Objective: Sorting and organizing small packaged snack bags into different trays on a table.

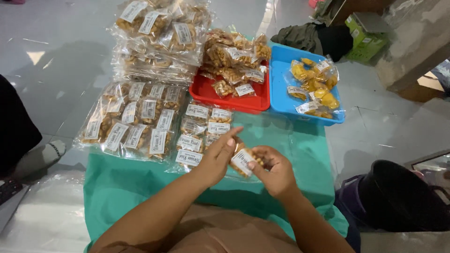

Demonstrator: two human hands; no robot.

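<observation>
A small clear snack packet (243, 161) with a white label and brown fried pieces inside is held between both hands over the green cloth (131, 187). My right hand (274, 169) grips it from the right and underneath. My left hand (218, 157) rests on its left side, fingers stretched over the top. Just beyond the hands lie several flat labelled packets (199, 131) in rows.
A big clear bag of packets (131, 122) lies at left, more bags (159, 33) stacked behind. A red tray (232, 99) and a blue tray (283, 100) hold packets at the back. A dark bag (398, 197) sits right on the floor. Another person's foot (49, 151) shows at left.
</observation>
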